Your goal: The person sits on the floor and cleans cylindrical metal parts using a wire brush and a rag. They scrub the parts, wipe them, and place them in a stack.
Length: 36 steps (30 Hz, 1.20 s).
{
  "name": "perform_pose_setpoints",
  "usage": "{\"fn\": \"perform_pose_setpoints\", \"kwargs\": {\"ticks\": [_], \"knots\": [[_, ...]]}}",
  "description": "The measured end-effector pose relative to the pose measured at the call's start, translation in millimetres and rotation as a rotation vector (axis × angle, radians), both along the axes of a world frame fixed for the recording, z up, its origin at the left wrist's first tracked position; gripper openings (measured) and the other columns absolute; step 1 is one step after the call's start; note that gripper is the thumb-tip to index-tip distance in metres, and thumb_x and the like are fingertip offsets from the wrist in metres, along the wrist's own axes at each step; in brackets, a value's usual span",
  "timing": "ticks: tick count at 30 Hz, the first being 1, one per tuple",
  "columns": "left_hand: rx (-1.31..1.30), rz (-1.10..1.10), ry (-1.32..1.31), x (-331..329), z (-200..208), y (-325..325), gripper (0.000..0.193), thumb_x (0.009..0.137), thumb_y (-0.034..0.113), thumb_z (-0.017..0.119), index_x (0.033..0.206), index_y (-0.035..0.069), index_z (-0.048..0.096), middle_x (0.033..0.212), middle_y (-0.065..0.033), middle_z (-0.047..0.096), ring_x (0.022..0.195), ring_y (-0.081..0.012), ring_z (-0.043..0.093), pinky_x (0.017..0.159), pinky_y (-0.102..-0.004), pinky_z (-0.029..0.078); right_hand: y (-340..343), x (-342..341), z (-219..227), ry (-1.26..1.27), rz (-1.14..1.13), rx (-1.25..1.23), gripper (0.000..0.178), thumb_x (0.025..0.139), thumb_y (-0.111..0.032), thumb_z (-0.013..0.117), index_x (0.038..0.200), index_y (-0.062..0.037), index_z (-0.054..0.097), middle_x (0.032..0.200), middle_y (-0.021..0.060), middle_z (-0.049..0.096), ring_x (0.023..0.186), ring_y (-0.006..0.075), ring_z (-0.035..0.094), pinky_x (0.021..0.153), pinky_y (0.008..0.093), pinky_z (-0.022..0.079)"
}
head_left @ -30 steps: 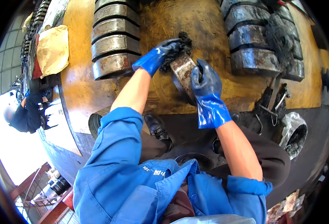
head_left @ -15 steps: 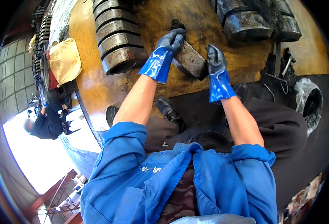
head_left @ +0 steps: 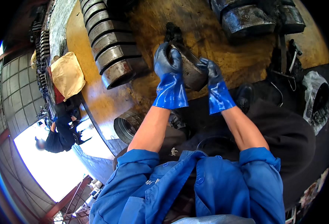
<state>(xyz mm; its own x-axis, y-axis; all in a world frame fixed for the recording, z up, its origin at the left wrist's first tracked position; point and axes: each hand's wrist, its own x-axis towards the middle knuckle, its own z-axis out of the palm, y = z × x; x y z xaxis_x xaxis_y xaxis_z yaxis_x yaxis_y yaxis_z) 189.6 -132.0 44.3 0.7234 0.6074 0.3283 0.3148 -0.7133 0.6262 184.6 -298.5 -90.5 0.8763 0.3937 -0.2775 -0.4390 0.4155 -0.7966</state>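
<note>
Toward one o'clock from the middle of the view, a metal ring [head_left: 195, 74] sits tilted between two hands in blue gloves [head_left: 170, 93], above or on the near part of a yellow-brown board [head_left: 242, 69]. The left hand [head_left: 168, 61] is curled round its upper-left side, thumb by the rim, apparently grasping it. The right hand [head_left: 213, 71] has bent fingertips at the opposite edge; whether they pinch or merely rest there cannot be told. Such a two-sided hold probably steadies the ring. Just past the left hand lies a black fibrous wad [head_left: 173, 30].

At eleven o'clock a row of rings [head_left: 114, 48] lies face to face on its side, perhaps so that they take little room and do not roll; more large rings [head_left: 248, 20] lie between one and two o'clock. A crumpled paper bag [head_left: 67, 76] is at ten.

As for writing, the blue jacket [head_left: 216, 183] bears pale lettering, partly lost in folds, and the dark trousers [head_left: 276, 138] a small pale emblem.
</note>
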Motion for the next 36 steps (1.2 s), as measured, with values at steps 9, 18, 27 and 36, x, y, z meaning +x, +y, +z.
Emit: {"fn": "perform_pose_setpoints", "kwargs": {"ticks": [9, 18, 27, 36], "knots": [[0.305, -0.074, 0.101, -3, 17, 4, 0.038, 0.091, 0.026, 0.055, 0.117, -0.001, 0.065, 0.122, -0.0241, 0.064, 0.118, -0.0399, 0.059, 0.104, -0.0440, 0.044, 26, -22, -58, 0.013, 0.083, 0.059, 0.024, 0.101, -0.014, 0.051, 0.120, -0.0017, 0.062, 0.104, 0.0082, 0.067, 0.096, 0.0205, 0.064, 0.088, 0.0325, 0.051], [0.278, -0.093, 0.111, -9, 27, 10, 0.037, 0.096, 0.021, 0.049, 0.117, -0.005, 0.065, 0.120, -0.0249, 0.065, 0.116, -0.0403, 0.060, 0.104, -0.0449, 0.045, 96, 161, 31, -1.206, 0.262, -0.975, 0.049, 0.088, -0.024, 0.066, 0.136, -0.0132, 0.056, 0.134, 0.0130, 0.060, 0.129, 0.0302, 0.053, 0.107, 0.0405, 0.042], [0.227, -0.102, 0.147, -8, 34, 16, 0.034, 0.091, 0.017, 0.054, 0.115, -0.006, 0.063, 0.119, -0.0294, 0.063, 0.115, -0.0455, 0.059, 0.103, -0.0498, 0.044, 224, 182, 32, -1.653, 1.244, -0.877, 0.043, 0.076, -0.029, 0.067, 0.119, -0.0243, 0.067, 0.140, 0.0059, 0.055, 0.135, 0.0268, 0.045, 0.110, 0.0468, 0.035], [0.216, -0.096, 0.149, -11, 25, 19, 0.038, 0.094, 0.022, 0.050, 0.117, -0.005, 0.064, 0.120, -0.0282, 0.063, 0.116, -0.0434, 0.059, 0.104, -0.0475, 0.044, 190, 235, -41, -1.778, 0.582, -1.104, 0.028, 0.080, -0.022, 0.058, 0.106, -0.0212, 0.069, 0.131, 0.0022, 0.060, 0.125, 0.0255, 0.053, 0.099, 0.0429, 0.044]]}}
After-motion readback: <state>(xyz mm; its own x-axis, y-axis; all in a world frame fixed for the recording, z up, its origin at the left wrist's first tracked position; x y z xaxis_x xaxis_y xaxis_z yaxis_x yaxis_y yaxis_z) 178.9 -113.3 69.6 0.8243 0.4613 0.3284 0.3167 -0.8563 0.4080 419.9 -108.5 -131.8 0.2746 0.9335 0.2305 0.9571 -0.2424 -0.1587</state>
